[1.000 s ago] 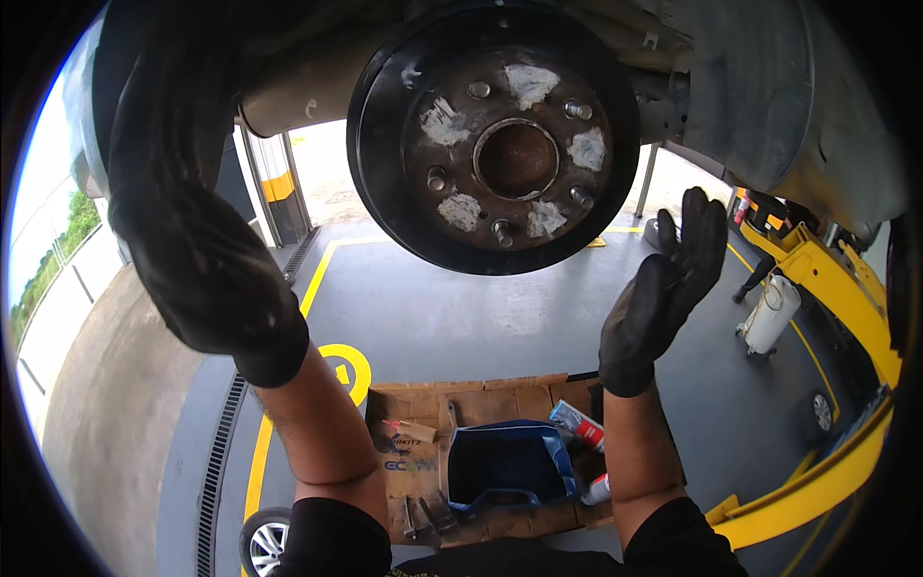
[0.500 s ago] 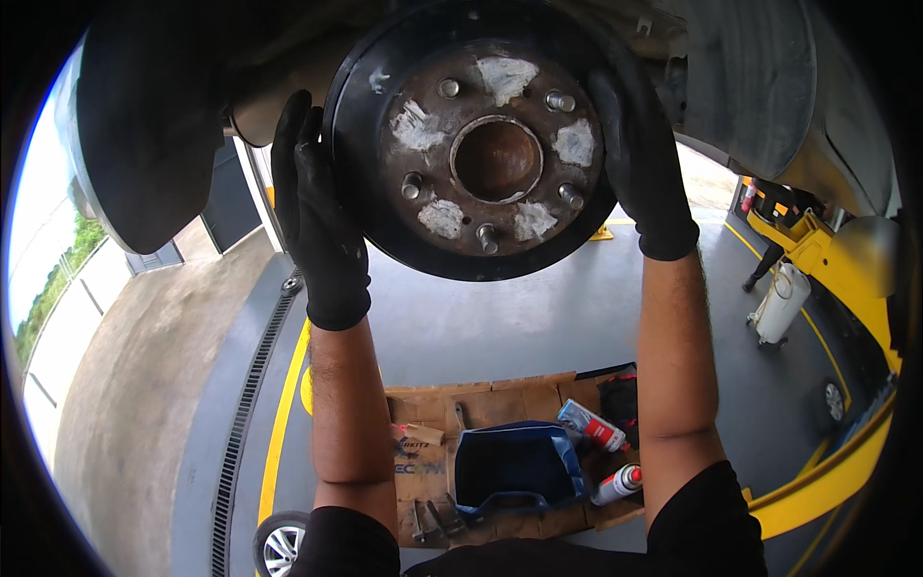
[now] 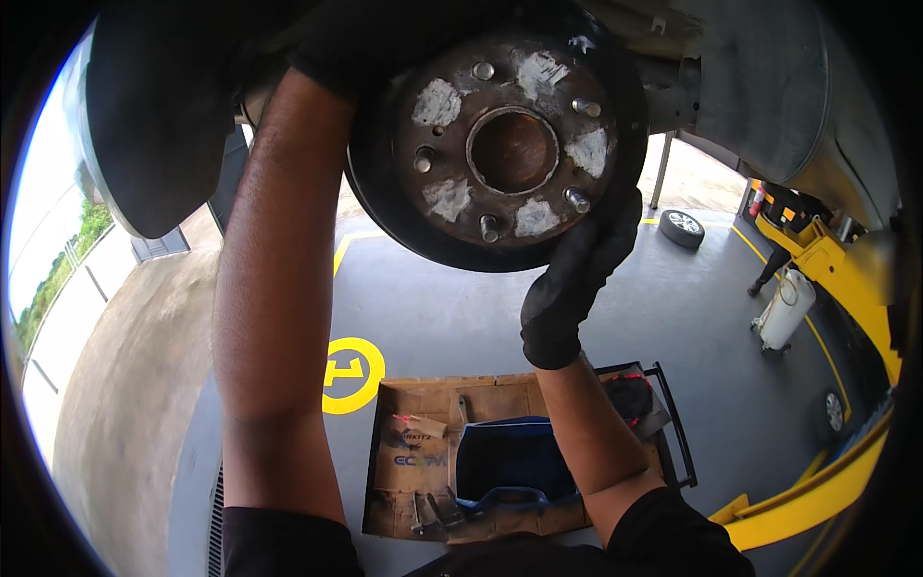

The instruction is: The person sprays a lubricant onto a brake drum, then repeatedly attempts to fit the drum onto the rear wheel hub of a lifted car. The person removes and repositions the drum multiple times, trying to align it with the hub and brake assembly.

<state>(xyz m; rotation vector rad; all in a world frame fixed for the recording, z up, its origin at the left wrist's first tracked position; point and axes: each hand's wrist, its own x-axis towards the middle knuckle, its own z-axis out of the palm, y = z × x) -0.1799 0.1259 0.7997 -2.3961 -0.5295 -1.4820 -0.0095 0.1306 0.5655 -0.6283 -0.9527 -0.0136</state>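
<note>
A dark brake drum faces me at the upper middle. It has a rusty centre hole, several wheel studs and white smears on its face. My right hand, in a black glove, holds its lower right rim from below, fingers lying along the edge. My left hand, also gloved in black, reaches high to the drum's upper left rim. That glove blends into the dark there, so its fingers are hard to make out.
Below me a cardboard-lined tray carries a blue-rimmed dark bin and hand tools. Black bodywork hangs at left. A yellow lift arm curves along the right. A wheel lies on the floor beyond.
The drum has turned clockwise; a white smear on its rim went from upper left to upper right. My left hand rose over the top, and my right hand slid down below the rim.
</note>
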